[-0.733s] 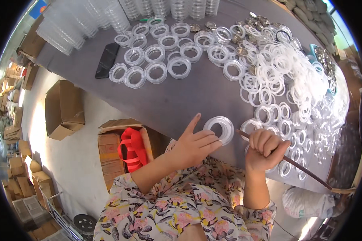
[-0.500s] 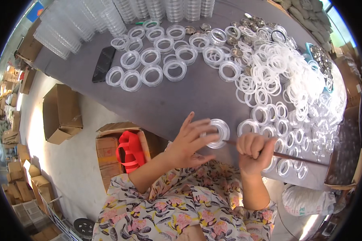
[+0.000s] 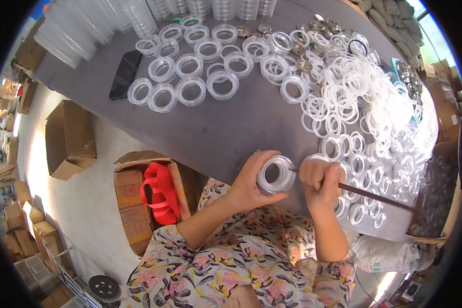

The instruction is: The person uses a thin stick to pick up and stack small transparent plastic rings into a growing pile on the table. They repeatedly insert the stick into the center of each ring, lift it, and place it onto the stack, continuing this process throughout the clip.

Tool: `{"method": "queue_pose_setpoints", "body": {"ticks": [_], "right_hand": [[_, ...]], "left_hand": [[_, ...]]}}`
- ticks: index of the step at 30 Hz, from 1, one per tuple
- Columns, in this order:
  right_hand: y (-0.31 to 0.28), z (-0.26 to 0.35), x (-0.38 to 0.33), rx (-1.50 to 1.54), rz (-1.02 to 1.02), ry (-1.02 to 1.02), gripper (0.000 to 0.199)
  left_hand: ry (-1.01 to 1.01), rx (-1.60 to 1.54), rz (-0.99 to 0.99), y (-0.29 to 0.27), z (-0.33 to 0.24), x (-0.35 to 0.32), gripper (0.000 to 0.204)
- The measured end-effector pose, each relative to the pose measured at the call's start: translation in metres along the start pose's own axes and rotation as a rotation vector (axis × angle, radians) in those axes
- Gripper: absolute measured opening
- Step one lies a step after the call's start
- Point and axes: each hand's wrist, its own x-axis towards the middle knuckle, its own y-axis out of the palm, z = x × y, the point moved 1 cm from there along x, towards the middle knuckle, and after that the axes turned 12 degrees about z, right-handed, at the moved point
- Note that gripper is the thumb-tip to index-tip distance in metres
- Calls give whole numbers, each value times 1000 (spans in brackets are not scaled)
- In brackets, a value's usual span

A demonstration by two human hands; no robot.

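My left hand point(image 3: 250, 180) curves around the left side of a clear plastic ring point(image 3: 288, 178), its thumb below and its fingers above, at the near edge of the table. In a closed fist, my right hand point(image 3: 321, 180) grips a thin dark brown stick point(image 3: 377, 199). One end of the stick meets the right rim of the ring; the other slants down to the right. Beyond my hands sits a group of stacked clear rings point(image 3: 191, 91). Further clear rings point(image 3: 358, 163) lie right beside my right hand.
Loose white rings point(image 3: 351, 82) heap up at the right, with metal pieces point(image 3: 328, 23) behind. Tall stacks of clear plastic parts point(image 3: 69, 36) line the far left, near a black phone-like slab point(image 3: 126, 75). An open carton point(image 3: 131, 203) with a red bag point(image 3: 161, 192) stands below the left table edge.
My left hand has gone from spread fingers over the ring to a hold around its side. The right fist with the stick has shifted slightly left. The view has also shifted a little.
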Motion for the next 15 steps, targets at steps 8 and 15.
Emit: {"method": "queue_pose_setpoints", "body": {"ticks": [8,15], "right_hand": [[27,-15,3,472,-190,146,49],[10,-17,18,25,-63,-16,47]], "left_hand": [[28,25,-4,1,2,1,76],[10,57,2,2,4,-2,77]]}}
